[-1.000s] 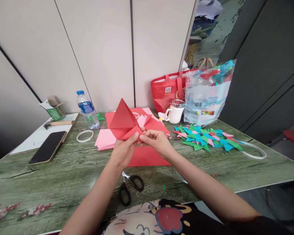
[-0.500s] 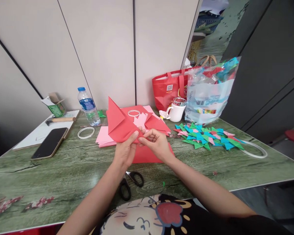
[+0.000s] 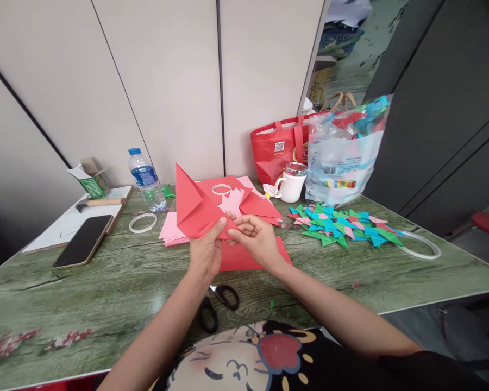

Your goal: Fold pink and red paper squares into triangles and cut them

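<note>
Both hands hold a folded red paper [image 3: 195,209] above the green table [image 3: 106,288]. My left hand [image 3: 206,251] pinches its lower edge with thumb and fingers closed. My right hand [image 3: 256,238] pinches the same edge just to the right, fingers curled. The paper's pointed flap sticks up to the left. Under it lie flat red sheets [image 3: 244,255] and a stack of pink sheets [image 3: 170,231]. Black-handled scissors [image 3: 214,307] rest on the table below my wrists.
A pile of small folded triangles [image 3: 342,225] lies at right by a white band [image 3: 421,247]. Behind stand a white mug [image 3: 291,187], a plastic bag [image 3: 342,157] and a red tote [image 3: 277,149]. At left: water bottle [image 3: 145,179], tape ring [image 3: 142,222], phone [image 3: 82,240], hammer [image 3: 100,202].
The red paper has turned in my hands: its upright triangular flap swung from the centre over to the left and dropped lower. Both pinches stayed on the lower edge.
</note>
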`<action>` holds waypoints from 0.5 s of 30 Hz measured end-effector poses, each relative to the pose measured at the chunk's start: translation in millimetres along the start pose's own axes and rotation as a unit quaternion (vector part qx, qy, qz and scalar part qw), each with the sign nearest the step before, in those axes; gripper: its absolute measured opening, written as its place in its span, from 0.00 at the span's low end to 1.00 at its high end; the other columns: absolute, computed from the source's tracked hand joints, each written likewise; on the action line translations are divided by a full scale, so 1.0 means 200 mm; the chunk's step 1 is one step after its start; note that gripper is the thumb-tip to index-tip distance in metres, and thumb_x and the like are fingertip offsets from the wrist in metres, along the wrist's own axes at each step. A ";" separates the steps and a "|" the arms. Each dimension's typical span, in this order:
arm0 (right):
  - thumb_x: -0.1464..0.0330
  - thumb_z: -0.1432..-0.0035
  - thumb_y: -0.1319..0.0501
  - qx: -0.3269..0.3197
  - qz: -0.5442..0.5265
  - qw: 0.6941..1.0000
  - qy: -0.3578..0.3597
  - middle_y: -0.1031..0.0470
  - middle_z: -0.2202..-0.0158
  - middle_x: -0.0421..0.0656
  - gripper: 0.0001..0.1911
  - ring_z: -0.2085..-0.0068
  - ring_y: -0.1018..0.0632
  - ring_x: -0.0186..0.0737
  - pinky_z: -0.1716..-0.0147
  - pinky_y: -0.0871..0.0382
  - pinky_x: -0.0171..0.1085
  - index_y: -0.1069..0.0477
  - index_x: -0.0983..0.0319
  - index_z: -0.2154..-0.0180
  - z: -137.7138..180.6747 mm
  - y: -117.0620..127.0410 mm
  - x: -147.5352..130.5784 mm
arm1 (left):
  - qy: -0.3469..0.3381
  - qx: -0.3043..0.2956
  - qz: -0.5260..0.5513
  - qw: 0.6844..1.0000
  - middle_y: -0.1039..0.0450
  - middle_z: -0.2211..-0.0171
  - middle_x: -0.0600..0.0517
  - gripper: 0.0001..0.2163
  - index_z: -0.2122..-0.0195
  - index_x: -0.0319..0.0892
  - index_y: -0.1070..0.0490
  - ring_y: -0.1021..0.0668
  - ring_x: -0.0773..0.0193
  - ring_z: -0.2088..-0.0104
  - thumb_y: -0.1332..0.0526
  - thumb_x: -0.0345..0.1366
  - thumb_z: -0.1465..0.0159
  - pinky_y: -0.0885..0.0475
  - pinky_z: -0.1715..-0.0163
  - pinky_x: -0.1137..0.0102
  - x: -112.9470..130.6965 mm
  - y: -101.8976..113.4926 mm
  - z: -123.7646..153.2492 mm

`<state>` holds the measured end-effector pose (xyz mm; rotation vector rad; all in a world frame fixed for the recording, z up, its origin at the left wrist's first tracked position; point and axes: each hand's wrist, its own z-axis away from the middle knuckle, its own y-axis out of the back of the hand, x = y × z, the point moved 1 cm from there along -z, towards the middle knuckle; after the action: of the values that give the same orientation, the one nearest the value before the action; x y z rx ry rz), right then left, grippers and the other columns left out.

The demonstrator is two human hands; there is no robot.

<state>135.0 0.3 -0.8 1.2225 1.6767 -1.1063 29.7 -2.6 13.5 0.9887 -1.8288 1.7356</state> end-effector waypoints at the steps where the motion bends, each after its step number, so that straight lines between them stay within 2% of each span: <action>1: 0.64 0.57 0.34 0.001 -0.003 1.000 0.000 0.26 0.76 0.37 0.13 0.77 0.22 0.35 0.73 0.25 0.35 0.34 0.63 0.71 0.00 0.00 0.00 | 0.004 0.002 0.001 1.000 0.24 0.65 0.46 0.12 0.67 0.37 0.27 0.24 0.57 0.60 0.33 0.27 0.54 0.29 0.63 0.65 0.00 0.00 0.00; 7: 0.66 0.57 0.34 0.006 -0.021 1.000 0.002 0.25 0.76 0.38 0.11 0.77 0.22 0.34 0.74 0.25 0.34 0.32 0.63 0.71 0.00 -0.01 0.02 | -0.003 0.011 -0.002 1.000 0.23 0.69 0.48 0.11 0.69 0.37 0.27 0.23 0.59 0.66 0.32 0.27 0.55 0.29 0.65 0.65 0.00 0.00 -0.01; 15: 0.64 0.59 0.33 0.025 -0.027 0.999 -0.012 0.24 0.74 0.39 0.13 0.76 0.23 0.34 0.74 0.24 0.36 0.31 0.64 0.72 -0.02 -0.01 0.04 | -0.008 0.019 -0.006 1.000 0.24 0.70 0.46 0.11 0.70 0.35 0.27 0.23 0.55 0.61 0.32 0.27 0.56 0.29 0.62 0.63 -0.02 0.01 -0.03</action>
<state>131.3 5.4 -6.6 1.1955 1.6820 -1.1978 29.7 4.6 10.0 1.0301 -1.8022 1.7649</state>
